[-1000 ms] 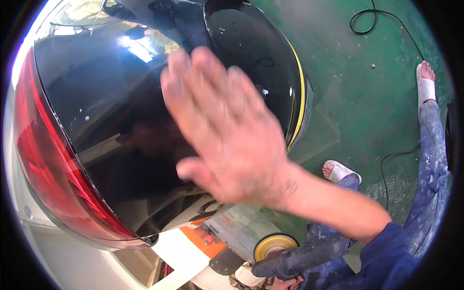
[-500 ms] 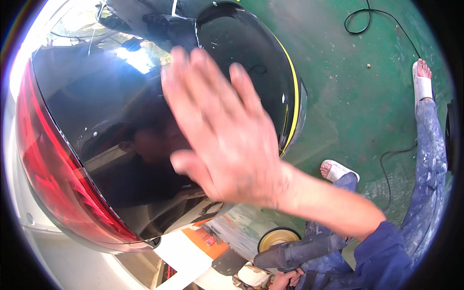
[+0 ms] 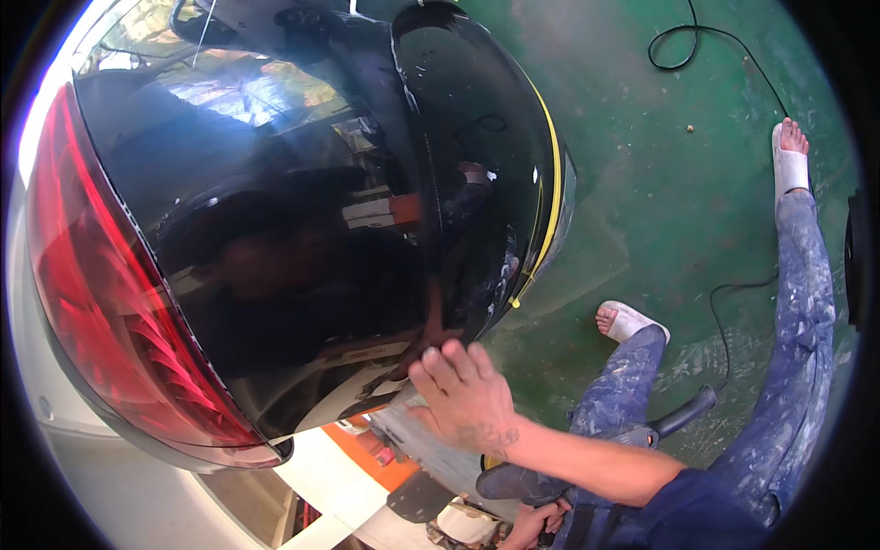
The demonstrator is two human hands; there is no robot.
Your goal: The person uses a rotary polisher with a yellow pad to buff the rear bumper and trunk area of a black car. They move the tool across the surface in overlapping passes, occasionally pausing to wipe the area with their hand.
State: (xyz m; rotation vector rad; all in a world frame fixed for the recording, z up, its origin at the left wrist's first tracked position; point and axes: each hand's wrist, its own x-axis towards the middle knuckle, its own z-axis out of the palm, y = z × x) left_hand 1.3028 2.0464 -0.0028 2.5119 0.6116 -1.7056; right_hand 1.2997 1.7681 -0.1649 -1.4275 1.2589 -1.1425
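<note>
A glossy black car body panel (image 3: 302,275) fills the left and middle, with white specks and reflections on it. My right hand (image 3: 472,399) is open, back up and fingers stretched, at the panel's near lower edge; I cannot tell whether the fingertips touch it. On my lap lies a dark corded power tool that looks like a polisher (image 3: 683,414), partly hidden by my right forearm. My left hand (image 3: 532,524), low in the picture, has its fingers closed round part of that tool.
A red tail light (image 3: 128,321) borders the panel on the left. Yellow tape (image 3: 556,174) runs along its right edge. A black cable (image 3: 674,64) lies looped on the green floor (image 3: 632,183). My feet in white slippers (image 3: 632,321) rest there. An orange-and-white surface (image 3: 376,458) is below the panel.
My right hand has drawn back from over the middle of the panel, down and slightly right to its lower edge. The left hand stays on the tool.
</note>
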